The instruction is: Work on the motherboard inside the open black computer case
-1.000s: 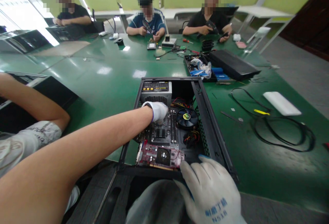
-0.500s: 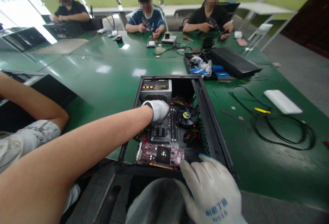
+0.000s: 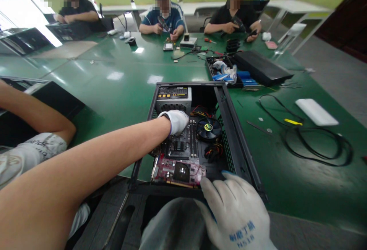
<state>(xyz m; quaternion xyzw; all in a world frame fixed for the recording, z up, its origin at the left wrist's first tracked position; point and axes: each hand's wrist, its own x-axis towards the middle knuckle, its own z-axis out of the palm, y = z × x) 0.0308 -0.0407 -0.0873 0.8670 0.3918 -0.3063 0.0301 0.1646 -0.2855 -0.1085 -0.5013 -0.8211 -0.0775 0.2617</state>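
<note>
An open black computer case [image 3: 240,137] lies in front of me, its near end at the table's edge. My left hand [image 3: 178,122], in a white glove, reaches inside and is closed low over the upper motherboard [image 3: 183,145], by the power supply [image 3: 174,99]. Its fingertips are hidden, and so is anything in them. A round black cooling fan [image 3: 209,129] sits just to its right. My gloved right hand [image 3: 236,208] grips the near rim of the case with bent fingers. Beside those fingers lies a red graphics card [image 3: 168,170], flat in the near end.
Right of the case are a coiled black cable [image 3: 315,162], a white block [image 3: 316,112] and a metal strip [image 3: 256,127]. Beyond it stand a tray with gloves [image 3: 225,74] and a black panel [image 3: 260,66]. A neighbour's arm [image 3: 43,118] is at left; several people sit opposite.
Both hands keep their places on and in the case. The view has shifted only slightly.
</note>
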